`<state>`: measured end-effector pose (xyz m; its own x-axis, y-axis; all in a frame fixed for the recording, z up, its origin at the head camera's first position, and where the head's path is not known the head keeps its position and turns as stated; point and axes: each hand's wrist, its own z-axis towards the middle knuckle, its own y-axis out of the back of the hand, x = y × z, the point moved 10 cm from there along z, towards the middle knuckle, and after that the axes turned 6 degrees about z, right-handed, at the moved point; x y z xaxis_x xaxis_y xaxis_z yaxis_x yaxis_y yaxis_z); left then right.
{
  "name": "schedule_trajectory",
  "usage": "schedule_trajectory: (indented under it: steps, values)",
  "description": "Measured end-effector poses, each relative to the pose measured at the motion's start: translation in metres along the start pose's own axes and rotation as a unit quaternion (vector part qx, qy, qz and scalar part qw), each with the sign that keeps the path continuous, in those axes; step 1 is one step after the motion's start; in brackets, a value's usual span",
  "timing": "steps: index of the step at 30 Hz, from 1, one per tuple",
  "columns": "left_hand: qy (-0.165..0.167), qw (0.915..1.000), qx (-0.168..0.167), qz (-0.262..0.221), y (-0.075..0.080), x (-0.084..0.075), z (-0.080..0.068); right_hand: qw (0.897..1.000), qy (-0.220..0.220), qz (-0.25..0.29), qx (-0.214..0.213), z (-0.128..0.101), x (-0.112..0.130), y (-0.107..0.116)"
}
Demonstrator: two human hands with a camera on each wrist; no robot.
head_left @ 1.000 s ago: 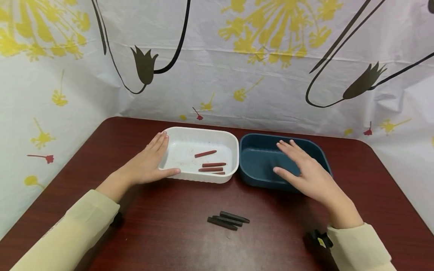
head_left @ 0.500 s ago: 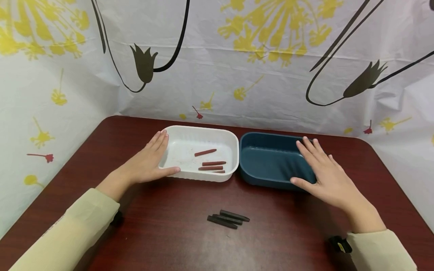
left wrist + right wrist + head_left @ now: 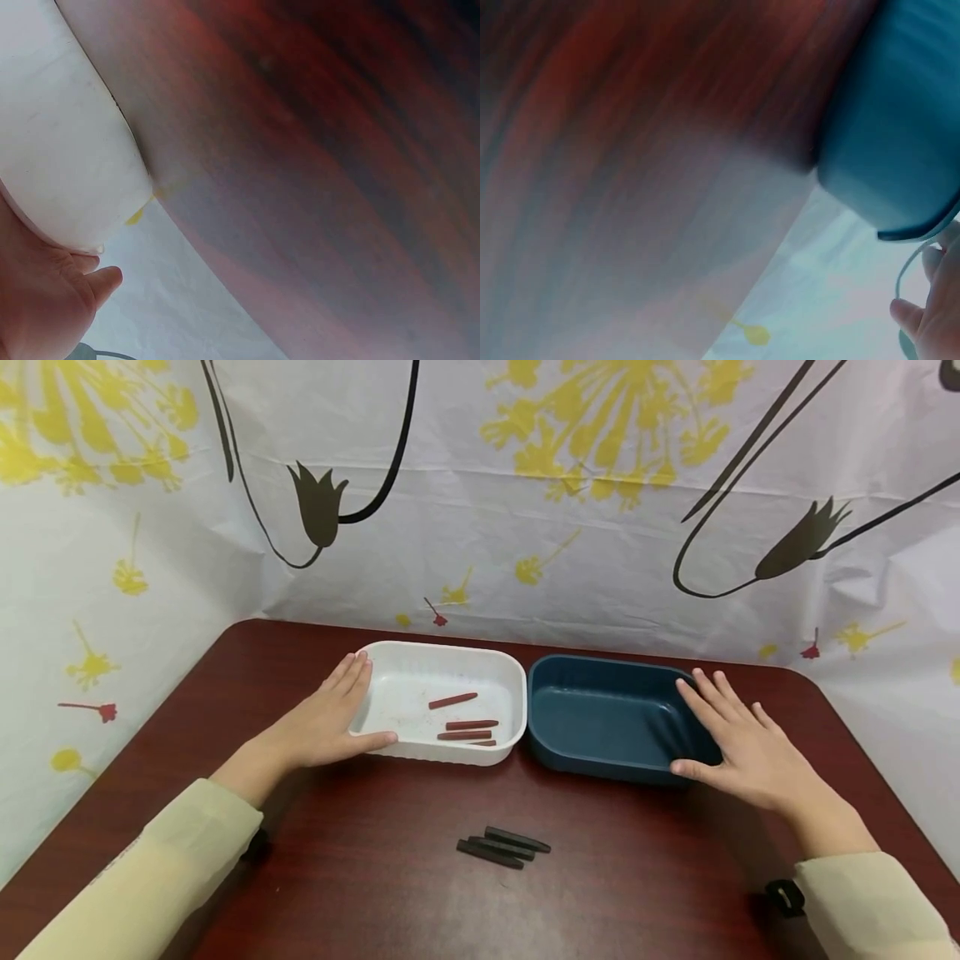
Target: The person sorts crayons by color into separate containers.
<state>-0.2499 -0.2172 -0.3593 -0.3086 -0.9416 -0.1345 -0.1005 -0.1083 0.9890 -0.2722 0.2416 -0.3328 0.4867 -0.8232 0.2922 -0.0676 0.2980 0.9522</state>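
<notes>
My left hand (image 3: 321,724) lies at the left end of a white bin (image 3: 450,653), its fingers and thumb extended along the rim. Several red crayons (image 3: 471,724) lie inside that bin. At the right end of a dark blue bin (image 3: 600,764), my right hand (image 3: 757,760) is spread with straight fingers; the thumb is by the front corner. Whether it touches the rim is hard to tell. Three black crayons (image 3: 504,847) lie side by side on the table in front of the bins. Each wrist view shows the outer wall of a bin, white (image 3: 60,135) or blue (image 3: 900,127).
The two bins stand side by side, close together, near the back of a dark red wooden table (image 3: 420,910). Behind and on the left hangs a white sheet (image 3: 450,510) printed with flowers. A dark strap device (image 3: 786,897) sits at the right wrist.
My right hand has moved rightward from over the blue bin to its right end. The left hand, bins and crayons have stayed in place.
</notes>
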Motion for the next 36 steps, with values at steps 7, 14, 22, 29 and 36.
schedule_trajectory:
  steps: [7, 14, 22, 29, 36]
  values:
    - [0.001, 1.0, 0.003, -0.006, -0.002, -0.003, 0.0, 0.999, 0.017, 0.024, 0.015, -0.004, -0.012, -0.012]
    - [-0.002, 1.0, -0.004, 0.004, -0.001, -0.003, 0.001, 1.0, 0.013, 0.026, 0.005, -0.01, -0.023, -0.01]
    - [0.002, 1.0, -0.005, -0.004, 0.0, -0.002, -0.001, 0.999, 0.017, 0.041, 0.028, -0.014, -0.026, -0.013]
    - [-0.002, 1.0, -0.001, -0.002, 0.002, -0.004, -0.002, 0.999, 0.0, 0.022, 0.032, -0.012, -0.028, -0.013]
    - [0.001, 0.9999, 0.01, 0.003, 0.005, -0.004, -0.004, 0.999, 0.007, 0.024, 0.035, -0.012, -0.027, -0.015]
